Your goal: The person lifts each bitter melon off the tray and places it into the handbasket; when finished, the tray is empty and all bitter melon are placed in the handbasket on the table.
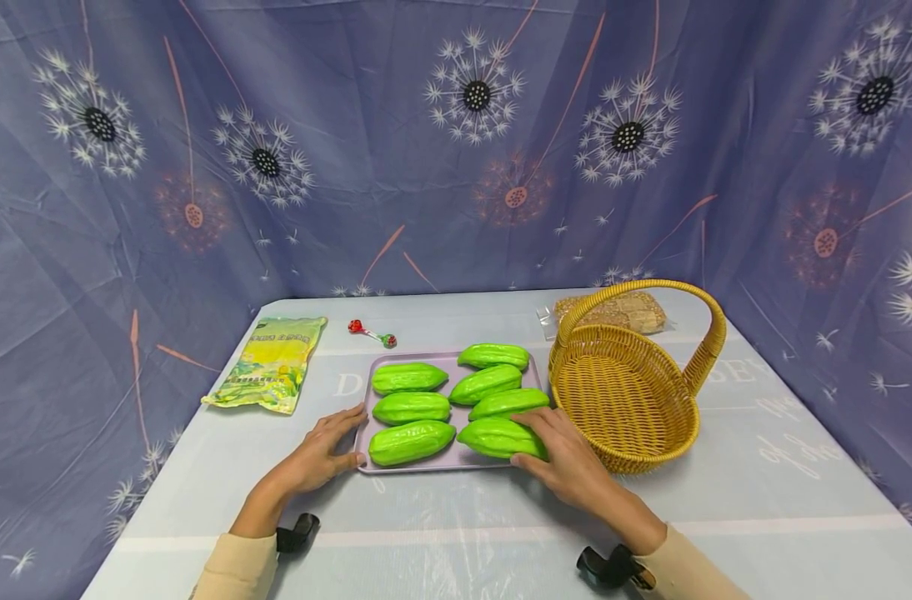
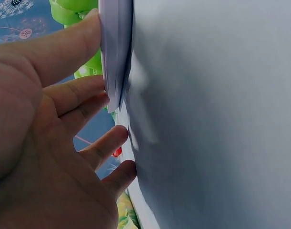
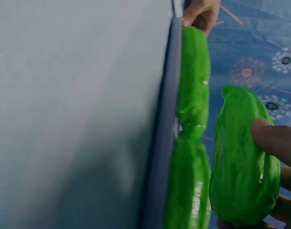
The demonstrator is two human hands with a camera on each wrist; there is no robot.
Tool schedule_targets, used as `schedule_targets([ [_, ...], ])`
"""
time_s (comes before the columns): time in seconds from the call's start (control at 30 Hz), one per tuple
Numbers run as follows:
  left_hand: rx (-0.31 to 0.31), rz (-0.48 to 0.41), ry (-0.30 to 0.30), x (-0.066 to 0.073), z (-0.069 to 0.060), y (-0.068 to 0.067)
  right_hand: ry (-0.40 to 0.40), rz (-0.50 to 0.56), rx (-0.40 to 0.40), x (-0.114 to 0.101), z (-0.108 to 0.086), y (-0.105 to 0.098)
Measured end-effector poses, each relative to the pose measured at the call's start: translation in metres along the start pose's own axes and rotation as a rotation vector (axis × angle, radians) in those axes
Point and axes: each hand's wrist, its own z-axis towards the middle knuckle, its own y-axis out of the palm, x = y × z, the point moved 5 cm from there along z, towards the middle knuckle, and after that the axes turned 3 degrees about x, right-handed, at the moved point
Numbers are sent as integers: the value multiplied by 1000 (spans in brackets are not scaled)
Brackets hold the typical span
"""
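Observation:
Several ribbed green gourds [image 1: 411, 408] lie in two columns on a light purple tray [image 1: 456, 469]. My right hand [image 1: 564, 454] holds one green gourd [image 1: 501, 437] at the tray's front right. In the right wrist view, thumb and fingers close around that gourd [image 3: 245, 162], which is raised above other gourds [image 3: 193, 71] along the tray rim [image 3: 159, 143]. At the tray's left side, my left hand [image 1: 321, 450] touches the rim with thumb and fingertips. Its fingers look nearly straight in the left wrist view, against the outer tray wall [image 2: 116, 47].
A yellow wicker basket [image 1: 684, 437] with a tall handle stands right of the tray. Behind it lies a clear bag of brown grainy food [image 1: 624, 312]. A green-yellow packet [image 1: 272, 367] rests at the left, and a small red-and-green rattle-like item [image 1: 372, 333] lies behind the tray.

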Motion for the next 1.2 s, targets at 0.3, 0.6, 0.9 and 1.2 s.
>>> schedule_targets([
  [0.3,11,-13,16,0,-1,1,-23,39,30,0,6,-34],
  [0.6,14,3,23,0,-1,2,-12,-1,73,20,12,-71],
  [0.9,7,-4,11,0,-1,2,43,-60,64,47,9,-99],
  [1.2,28,3,31,3,-1,-1,64,-61,50,70,5,-115],
])
